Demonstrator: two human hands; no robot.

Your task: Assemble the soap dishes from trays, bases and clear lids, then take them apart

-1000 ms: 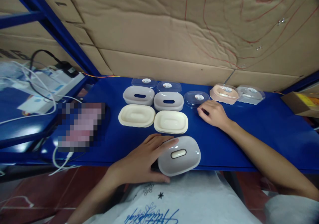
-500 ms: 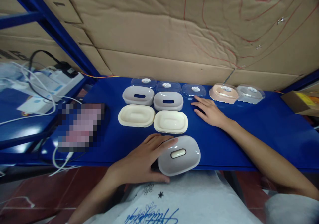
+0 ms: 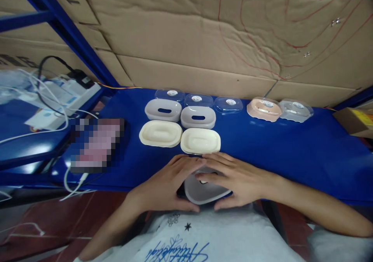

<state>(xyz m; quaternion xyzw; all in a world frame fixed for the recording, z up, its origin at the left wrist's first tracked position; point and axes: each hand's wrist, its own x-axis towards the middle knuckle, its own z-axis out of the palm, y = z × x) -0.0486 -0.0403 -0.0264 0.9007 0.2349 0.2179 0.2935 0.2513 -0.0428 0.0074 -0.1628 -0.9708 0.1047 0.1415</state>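
**Left hand (image 3: 169,184) and right hand (image 3: 239,178) both grasp the grey dish (image 3: 201,194)**

From where I stand, the dish sits at the near edge of the blue table (image 3: 271,153), right in front of the person's shirt (image 3: 189,231). The left hand is half open, curved around the dish's left side, fingers over the far rim and thumb at the near left. The right hand grasps the other side, its fingers spread over the top and far rim, its thumb by the near right corner. The two hands' fingertips meet or nearly meet over the far rim; I can't tell which.

The dish is smooth, shallow and rounded at the corners. A bit of a pale piece (image 3: 203,182) shows in its middle, mostly covered by a right-hand finger. Something dark shows beside it, left and right, but I can't make out what.

Just beyond the hands lie two cream trays (image 3: 200,141), side by side. Behind them are two slotted grey bowls (image 3: 198,123), then three clear lids (image 3: 229,105) in a row, each with a round label. Farther right stand a pink box (image 3: 264,111) and a clear box (image 3: 295,112), next to each other. Off to the left I see a pixelated object (image 3: 100,145) and a white power strip (image 3: 89,96) among cables. Cardboard (image 3: 175,33) covers the wall.
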